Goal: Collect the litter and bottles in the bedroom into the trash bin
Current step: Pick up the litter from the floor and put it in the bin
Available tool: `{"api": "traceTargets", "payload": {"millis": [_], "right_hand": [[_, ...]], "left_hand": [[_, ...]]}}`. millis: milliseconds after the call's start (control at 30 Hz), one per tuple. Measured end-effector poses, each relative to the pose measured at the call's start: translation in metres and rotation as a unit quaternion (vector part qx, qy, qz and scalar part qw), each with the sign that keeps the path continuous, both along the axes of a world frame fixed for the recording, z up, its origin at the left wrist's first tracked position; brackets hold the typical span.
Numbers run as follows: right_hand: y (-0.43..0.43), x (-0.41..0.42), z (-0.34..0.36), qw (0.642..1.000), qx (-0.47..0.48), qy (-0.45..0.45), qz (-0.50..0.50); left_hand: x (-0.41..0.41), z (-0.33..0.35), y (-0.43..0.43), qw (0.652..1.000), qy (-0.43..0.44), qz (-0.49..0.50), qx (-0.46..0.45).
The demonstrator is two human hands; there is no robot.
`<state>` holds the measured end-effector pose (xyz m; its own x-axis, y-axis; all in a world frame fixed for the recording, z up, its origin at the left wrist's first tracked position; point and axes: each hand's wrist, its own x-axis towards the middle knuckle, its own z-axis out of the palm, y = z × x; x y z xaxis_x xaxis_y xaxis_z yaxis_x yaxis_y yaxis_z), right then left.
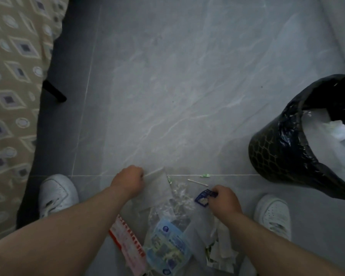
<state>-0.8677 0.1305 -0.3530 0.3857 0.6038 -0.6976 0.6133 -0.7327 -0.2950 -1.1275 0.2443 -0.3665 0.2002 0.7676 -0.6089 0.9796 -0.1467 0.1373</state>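
Grey, marble-veined floor tiles [177, 86] with a smooth sheen fill most of the view. At six o'clock a heap of litter is spread between two white lace-up shoes [57, 194]. A cloudy translucent plastic sheet [157, 188] is gripped at its upper corner by the left hand [127, 182], whose fingers are curled tight on it. A small dark blue glossy wrapper [204, 197] is pinched between the thumb and fingertips of the right hand [223, 202].

Nearer the body are seen a flat red-and-white printed packet [127, 242], a crinkled pale blue printed pouch [167, 246] and torn white paper scraps [221, 251]. A thin cotton swab [197, 182] and a tiny green scrap [205, 175] lie just beyond the right hand.

At three o'clock a round black trash bin with a gold honeycomb pattern [271, 156] is lined with a glossy black bag [291, 120]. Crumpled white paper [331, 132] is seen inside it. At nine o'clock a beige diamond-patterned bedcover [8, 96] is draped.
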Motion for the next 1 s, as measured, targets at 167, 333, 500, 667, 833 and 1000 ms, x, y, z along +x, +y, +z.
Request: {"api": "traceTargets", "payload": {"millis": [167, 333, 500, 667, 833, 1000], "right_hand": [[0.022, 0.006, 0.017, 0.994, 0.058, 0.063, -0.061], [0.060, 0.010, 0.058, 0.981, 0.134, 0.120, -0.072], [0.109, 0.036, 0.146, 0.967, 0.219, 0.131, -0.008], [0.118, 0.095, 0.255, 0.947, 0.302, 0.107, 0.021], [0.084, 0.182, 0.317, 0.917, 0.379, 0.102, -0.071], [0.042, 0.259, 0.322, 0.888, 0.393, 0.125, -0.203]], "left_hand": [[-0.010, 0.020, 0.010, 0.991, -0.094, 0.098, 0.007], [-0.006, 0.064, 0.025, 0.966, -0.196, 0.152, 0.068], [0.026, 0.136, 0.040, 0.940, -0.263, 0.176, 0.130], [0.096, 0.220, 0.042, 0.911, -0.342, 0.159, 0.167], [0.190, 0.275, 0.025, 0.877, -0.437, 0.130, 0.153], [0.288, 0.284, 0.003, 0.871, -0.468, 0.106, 0.103]]}}
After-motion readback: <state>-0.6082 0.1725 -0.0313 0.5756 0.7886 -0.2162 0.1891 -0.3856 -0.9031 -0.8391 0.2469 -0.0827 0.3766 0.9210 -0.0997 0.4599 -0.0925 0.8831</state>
